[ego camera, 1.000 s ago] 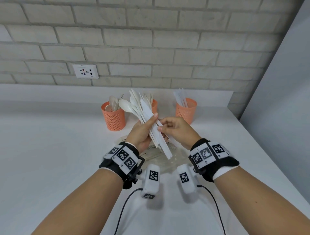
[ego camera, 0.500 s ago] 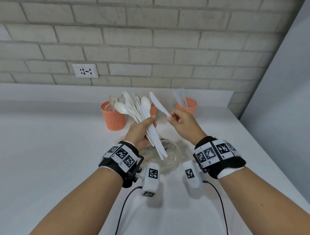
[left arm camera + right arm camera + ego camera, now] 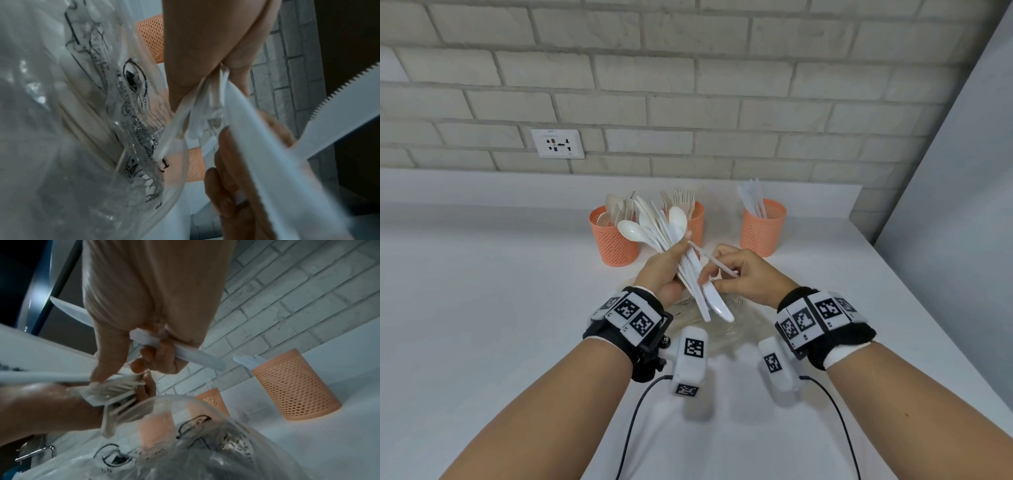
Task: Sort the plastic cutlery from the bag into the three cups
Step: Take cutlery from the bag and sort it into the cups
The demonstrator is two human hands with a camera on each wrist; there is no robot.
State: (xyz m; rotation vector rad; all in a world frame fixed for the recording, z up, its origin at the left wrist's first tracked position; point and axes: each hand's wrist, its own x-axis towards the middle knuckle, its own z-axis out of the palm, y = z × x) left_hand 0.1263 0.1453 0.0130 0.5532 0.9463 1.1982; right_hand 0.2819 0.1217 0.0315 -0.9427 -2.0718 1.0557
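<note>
Three orange cups stand behind your left hand, which grips a cutlery bundle; your right hand pinches one knife above the bag.

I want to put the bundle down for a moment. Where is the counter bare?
Bare counter lies left of the left hand and the spoon cup, and right of the knife cup. It is crowded under both hands, where the plastic bag lies.
</note>
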